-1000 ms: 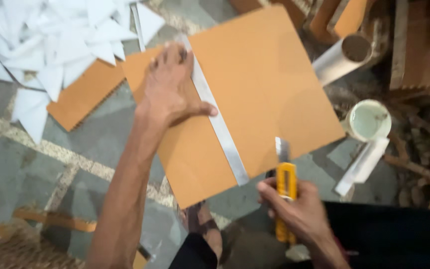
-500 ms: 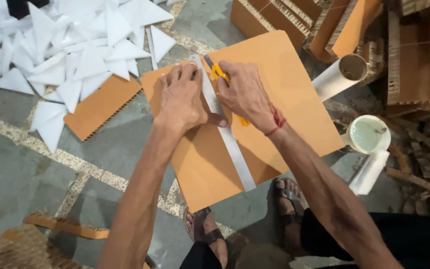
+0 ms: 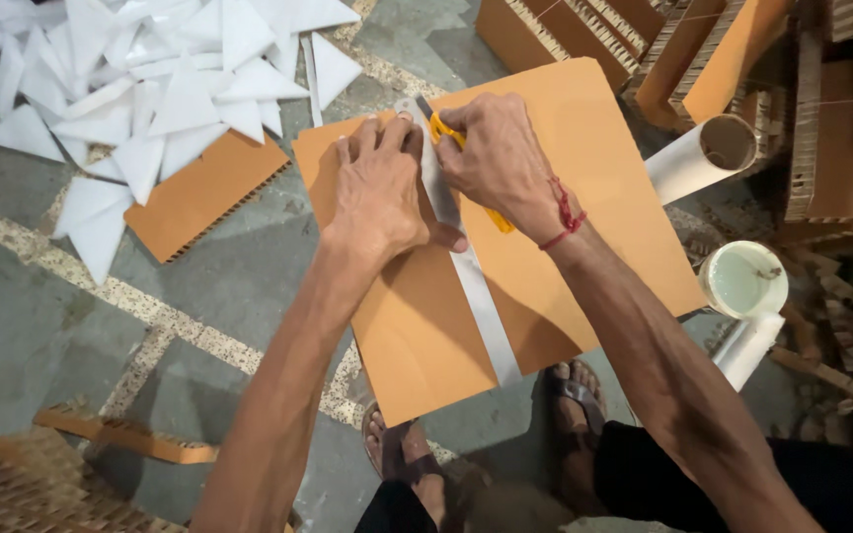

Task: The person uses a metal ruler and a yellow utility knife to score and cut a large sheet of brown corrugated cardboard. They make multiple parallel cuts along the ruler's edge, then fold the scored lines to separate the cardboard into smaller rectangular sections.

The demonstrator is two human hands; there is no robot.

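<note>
The left hand (image 3: 379,192) lay flat, fingers (image 3: 372,138) spread and open, pressing a long steel ruler (image 3: 468,271) onto an orange-brown cardboard sheet (image 3: 594,212) that rested on the stone floor (image 3: 41,326). Its thumb crossed the ruler's near part, and its fingertips reached almost to the sheet's far edge. Just beside them, on the other side of the ruler, the right hand (image 3: 501,158) was curled shut around a yellow utility knife (image 3: 443,131). The knife's tip sat against the ruler's edge, beyond the knuckles and close to the sheet's far edge, while the yellow handle showed again under the heel of the hand. A red thread bracelet (image 3: 565,219) circled the right wrist.

The ruler ran from beyond the fingertips back towards the person, ending at the sheet's near edge, just ahead of two feet in sandals (image 3: 575,395).

Well beyond the left fingers, a heap of white paper triangles (image 3: 150,79) covered the floor, partly overlapping a smaller honeycomb cardboard piece (image 3: 204,197). Well off to the side of the right fingers lay a white paper roll (image 3: 693,158) touching the sheet's edge, a round white container (image 3: 742,279), and a second thinner white roll (image 3: 747,347) just beside it. Stacks of honeycomb cardboard (image 3: 644,49) stood beyond the right hand.
</note>
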